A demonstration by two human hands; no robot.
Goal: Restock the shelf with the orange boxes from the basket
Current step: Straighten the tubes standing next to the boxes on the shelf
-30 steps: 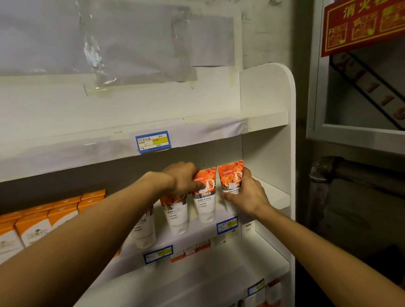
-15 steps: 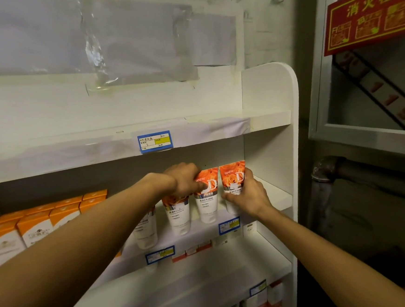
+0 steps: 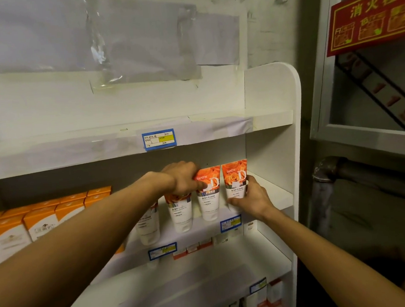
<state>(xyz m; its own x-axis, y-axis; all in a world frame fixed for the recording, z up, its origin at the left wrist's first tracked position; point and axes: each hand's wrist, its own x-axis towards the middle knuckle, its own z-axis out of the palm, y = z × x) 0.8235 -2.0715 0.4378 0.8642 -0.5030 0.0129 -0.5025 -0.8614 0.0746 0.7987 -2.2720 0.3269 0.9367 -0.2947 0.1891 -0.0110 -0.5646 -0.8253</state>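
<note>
**Both hands on the tubes, middle shelf, right end**

Left hand point(image 3: 184, 177) is curled over the tops of the tubes, fingers closed down on the second tube from the right point(image 3: 208, 193) and the one left of it point(image 3: 180, 209). Thumb tip lies across the orange print of the second tube. A fourth tube point(image 3: 149, 226) stands further left, mostly hidden behind the left forearm.

Right hand point(image 3: 251, 199) cups the rightmost tube point(image 3: 235, 181) from its right side and bottom, thumb on the front lower edge, fingers wrapped behind. Tube is upright, cap down, just beside its neighbour; can't tell if they touch.

All tubes stand at the front edge of the middle shelf point(image 3: 272, 194), which is bare to the right of them up to the side panel.

Orange boxes point(image 3: 44, 220) are packed in rows on the same shelf, far left, well apart from both hands. Neither hand touches a box. Basket is out of view.

Blue price tags: one on the upper shelf edge point(image 3: 158, 139), two on the middle shelf lip point(image 3: 230, 223). Upper shelf point(image 3: 266, 119) is wrapped in white paper. Red sign point(image 3: 372, 16) on the cabinet at right.
</note>
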